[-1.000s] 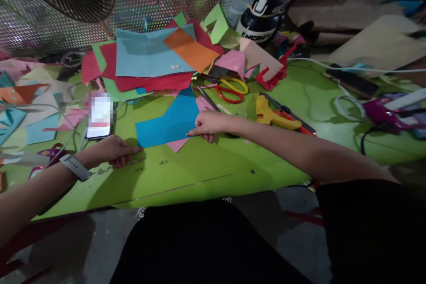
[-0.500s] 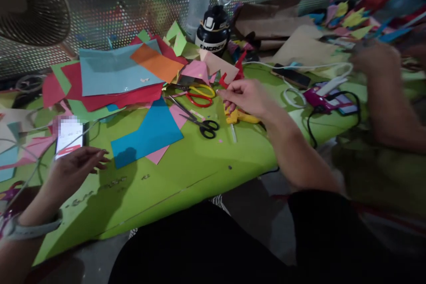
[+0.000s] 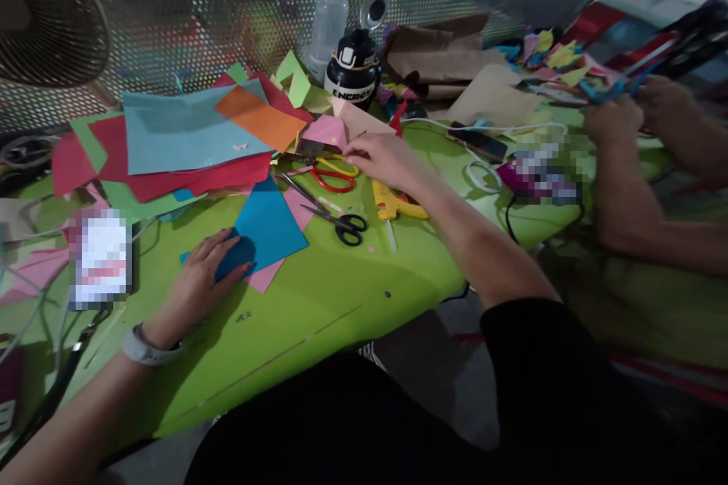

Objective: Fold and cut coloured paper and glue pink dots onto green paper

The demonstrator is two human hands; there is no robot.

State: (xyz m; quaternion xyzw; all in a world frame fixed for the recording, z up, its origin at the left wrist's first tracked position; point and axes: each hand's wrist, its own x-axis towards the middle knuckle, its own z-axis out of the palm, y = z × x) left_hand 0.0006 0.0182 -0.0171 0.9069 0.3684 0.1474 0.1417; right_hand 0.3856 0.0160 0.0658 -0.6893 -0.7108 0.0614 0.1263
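My left hand (image 3: 202, 280) lies with its fingers spread over the left part of a blue paper sheet (image 3: 276, 223). Under that sheet, the edge of a pink sheet (image 3: 265, 277) shows. My right hand (image 3: 381, 159) reaches over the table with fingers extended, close to the yellow-handled scissors (image 3: 341, 165) and a pink paper piece (image 3: 325, 130); nothing shows in its grasp. Red-handled scissors (image 3: 333, 182) lie just beside them. Nearer to me are black-handled scissors (image 3: 346, 228). A yellow glue gun (image 3: 392, 203) with a clear glue stick lies below my right wrist.
Coloured sheets (image 3: 187, 132) are piled at the back left, near a fan (image 3: 51, 15). A black bottle (image 3: 353, 76) stands behind. A lit phone (image 3: 101, 258) lies left, a dark phone (image 3: 478, 140) right. Another person's hands (image 3: 617, 121) work with blue pieces at the right.
My left hand has moved right and come down onto the blue sheet. My right hand has moved left, from above the glue gun toward the coloured-handled scissors. The other person's hands are closer together.
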